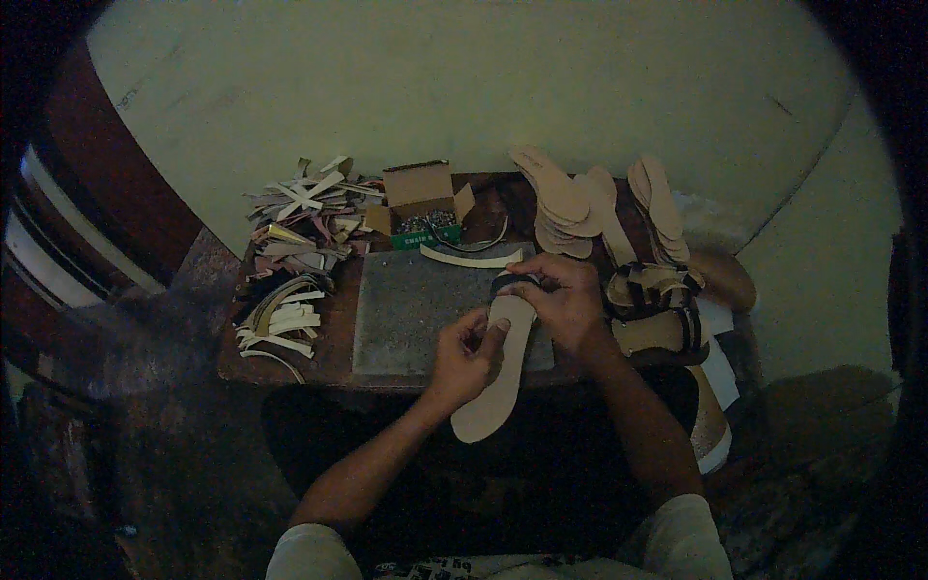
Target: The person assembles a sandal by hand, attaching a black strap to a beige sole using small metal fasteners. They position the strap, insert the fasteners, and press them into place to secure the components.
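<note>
A pale tan insole (495, 387) is held between my two hands, slanting over the near edge of the grey slab. My left hand (468, 356) grips its middle from the left side, thumb on top. At the far end, my right hand (565, 298) pinches a dark strap (515, 280) lying across the insole; its fingers partly hide where strap and insole meet. A cream curved strip (471, 259) lies on the slab just beyond my hands.
The grey slab (411, 314) rests on a low brown table (333, 338). Strap pieces (300, 203) pile up at left. Behind stands an open box (418, 208) of small metal nails. At right are stacked insoles (556, 198) and strapped sandals (657, 309). A wall (483, 77) rises behind.
</note>
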The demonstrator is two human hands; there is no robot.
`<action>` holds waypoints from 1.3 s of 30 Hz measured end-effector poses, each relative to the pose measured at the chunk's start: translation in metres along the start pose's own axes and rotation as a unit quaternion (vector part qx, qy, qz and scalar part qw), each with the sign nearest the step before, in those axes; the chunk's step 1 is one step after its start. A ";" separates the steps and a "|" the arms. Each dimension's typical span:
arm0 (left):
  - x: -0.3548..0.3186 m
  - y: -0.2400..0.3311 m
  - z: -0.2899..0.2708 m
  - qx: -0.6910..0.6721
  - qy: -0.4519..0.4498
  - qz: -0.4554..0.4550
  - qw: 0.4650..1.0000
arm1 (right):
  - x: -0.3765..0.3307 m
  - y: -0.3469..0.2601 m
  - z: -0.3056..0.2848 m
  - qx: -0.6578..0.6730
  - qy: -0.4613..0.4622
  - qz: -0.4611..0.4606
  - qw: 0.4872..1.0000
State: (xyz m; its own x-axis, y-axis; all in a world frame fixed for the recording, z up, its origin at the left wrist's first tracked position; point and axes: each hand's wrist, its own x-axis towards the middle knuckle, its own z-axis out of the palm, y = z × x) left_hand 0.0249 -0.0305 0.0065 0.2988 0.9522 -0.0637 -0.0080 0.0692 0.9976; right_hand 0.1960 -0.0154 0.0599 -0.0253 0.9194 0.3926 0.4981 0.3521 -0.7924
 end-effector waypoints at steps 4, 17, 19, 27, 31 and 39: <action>0.001 -0.002 0.001 0.001 0.012 0.031 0.999 | 0.001 0.008 0.002 0.032 -0.012 0.037 0.999; 0.020 0.000 -0.021 -0.160 0.101 -0.031 0.982 | -0.003 0.033 0.027 0.221 -0.128 0.191 0.948; 0.020 0.006 -0.018 -0.182 0.101 -0.037 0.977 | -0.004 0.035 0.027 0.237 -0.129 0.199 0.942; 0.022 -0.006 -0.031 -0.151 0.040 -0.045 0.987 | -0.004 0.022 0.029 0.346 -0.118 0.243 0.899; 0.021 0.003 -0.027 -0.200 0.010 -0.056 0.978 | -0.005 0.029 0.027 0.324 -0.138 0.230 0.907; 0.027 -0.009 -0.031 -0.220 0.000 -0.056 0.974 | -0.006 0.021 0.028 0.321 -0.105 0.222 0.915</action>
State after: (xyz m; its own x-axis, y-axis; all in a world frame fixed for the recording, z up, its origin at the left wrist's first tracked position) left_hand 0.0032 0.0034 -0.0048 0.3219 0.9313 -0.1704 -0.3831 0.2927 0.8761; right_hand 0.1826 -0.0084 0.0279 -0.1426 0.9866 -0.0795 -0.1099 -0.0956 -0.9893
